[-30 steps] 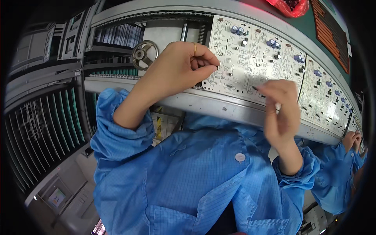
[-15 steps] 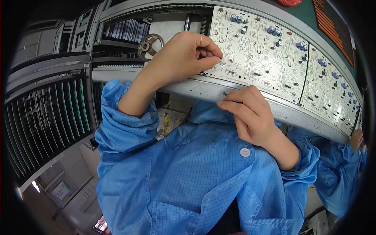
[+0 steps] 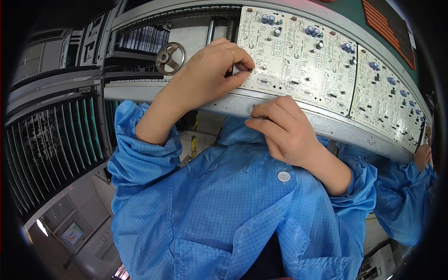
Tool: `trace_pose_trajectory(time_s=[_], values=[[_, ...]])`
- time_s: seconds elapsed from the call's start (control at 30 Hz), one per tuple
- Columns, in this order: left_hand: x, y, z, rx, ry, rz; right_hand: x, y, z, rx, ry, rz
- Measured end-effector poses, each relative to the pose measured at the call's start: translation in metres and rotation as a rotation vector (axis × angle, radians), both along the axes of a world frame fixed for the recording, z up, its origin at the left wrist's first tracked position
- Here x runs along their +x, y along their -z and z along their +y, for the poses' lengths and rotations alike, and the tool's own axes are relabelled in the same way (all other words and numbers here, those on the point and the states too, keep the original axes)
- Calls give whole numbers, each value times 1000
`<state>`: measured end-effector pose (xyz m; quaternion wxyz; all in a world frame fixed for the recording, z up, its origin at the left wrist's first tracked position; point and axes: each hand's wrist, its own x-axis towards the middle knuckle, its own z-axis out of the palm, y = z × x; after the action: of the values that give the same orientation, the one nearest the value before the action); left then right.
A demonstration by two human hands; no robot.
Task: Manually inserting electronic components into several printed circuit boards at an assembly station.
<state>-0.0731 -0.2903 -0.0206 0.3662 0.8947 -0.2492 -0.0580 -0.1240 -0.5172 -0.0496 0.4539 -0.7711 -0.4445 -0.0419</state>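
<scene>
My left hand (image 3: pixel 207 72), a ring on one finger, reaches over the left end of a white circuit board (image 3: pixel 291 49). Its thumb and index finger pinch a small dark electronic component (image 3: pixel 250 70) at the board's surface. Close to the front metal rail (image 3: pixel 326 125), my right hand (image 3: pixel 287 130) is held with thumb and index finger pressed together; whatever they hold, if anything, is too small to make out. Blue cylindrical capacitors (image 3: pixel 312 31) and several small black parts stand on the board.
Another populated board (image 3: pixel 387 98) adjoins on the right, near a co-worker's hand (image 3: pixel 423 156). A metal handwheel (image 3: pixel 170 58) sits left of my left wrist. Racked boards (image 3: pixel 56 144) stand at far left. Orange-brown strips (image 3: pixel 387 28) lie on a green surface at the back right.
The boards and both my hands appear slightly further left in the picture, as the view has shifted. My left fingers stay at the same spot on the board.
</scene>
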Motion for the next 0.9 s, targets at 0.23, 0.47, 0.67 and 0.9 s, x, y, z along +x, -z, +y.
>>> trace_pose_trajectory(time_s=[0.23, 0.47, 0.67, 0.9], values=[[-3, 0, -4, -9, -19, -13, -2, 2, -1, 15, -4, -12], [-2, -4, 2, -64, -92, 77, 1, 2, 0, 31, -6, 6], [-18, 9, 38, -43, -411, -170, -4, 2, -7, 19, -29, 11], [-62, -166, 151, 938, -1118, -1453, -14, -31, -38, -11, -24, -22]])
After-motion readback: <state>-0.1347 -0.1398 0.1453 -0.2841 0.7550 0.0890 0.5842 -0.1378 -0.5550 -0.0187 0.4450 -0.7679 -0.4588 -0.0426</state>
